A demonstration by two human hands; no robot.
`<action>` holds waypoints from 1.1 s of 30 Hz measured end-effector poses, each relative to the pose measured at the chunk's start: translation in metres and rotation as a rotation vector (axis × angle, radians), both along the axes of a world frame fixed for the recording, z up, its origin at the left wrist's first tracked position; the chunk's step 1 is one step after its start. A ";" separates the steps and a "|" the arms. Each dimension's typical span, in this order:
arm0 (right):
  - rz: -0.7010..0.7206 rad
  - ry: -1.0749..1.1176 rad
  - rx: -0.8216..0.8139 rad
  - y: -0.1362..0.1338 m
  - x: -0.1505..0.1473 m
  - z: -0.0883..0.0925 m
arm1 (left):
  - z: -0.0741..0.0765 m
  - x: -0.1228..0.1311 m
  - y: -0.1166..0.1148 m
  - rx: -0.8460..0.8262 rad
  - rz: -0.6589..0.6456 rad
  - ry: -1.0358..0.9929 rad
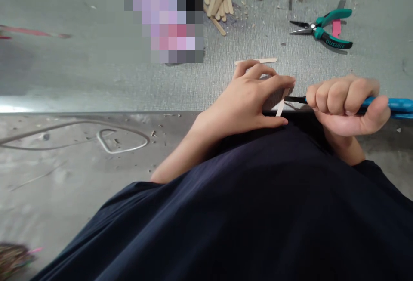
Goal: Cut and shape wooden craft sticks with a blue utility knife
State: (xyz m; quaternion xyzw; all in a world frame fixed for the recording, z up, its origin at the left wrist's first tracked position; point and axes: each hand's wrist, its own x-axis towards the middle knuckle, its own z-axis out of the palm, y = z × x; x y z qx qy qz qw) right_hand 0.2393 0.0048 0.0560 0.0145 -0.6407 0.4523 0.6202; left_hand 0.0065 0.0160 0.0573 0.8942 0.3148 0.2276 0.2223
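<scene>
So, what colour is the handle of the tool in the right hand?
The handle is blue, clearest in the head view.

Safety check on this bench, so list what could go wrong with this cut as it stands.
1. The blade of the blue-handled cutter in the right hand points toward the left hand pinching the wooden stick; a slip could cut those fingers.
2. The stick sits at the table edge, seemingly overhanging it; it may snap or skid.
</scene>
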 end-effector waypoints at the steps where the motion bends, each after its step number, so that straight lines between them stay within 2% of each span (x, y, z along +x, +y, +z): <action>1: 0.000 0.001 -0.011 -0.001 0.000 0.000 | 0.000 0.001 0.000 0.007 0.002 0.002; 12: -0.008 -0.003 0.011 -0.007 0.003 -0.001 | -0.001 0.006 -0.004 0.051 0.086 0.041; 19: -0.030 0.001 -0.061 -0.010 0.007 -0.004 | -0.002 0.007 -0.004 0.062 0.119 0.071; 33: -0.088 -0.002 0.007 -0.012 0.010 -0.008 | 0.002 0.009 -0.003 0.026 0.104 0.071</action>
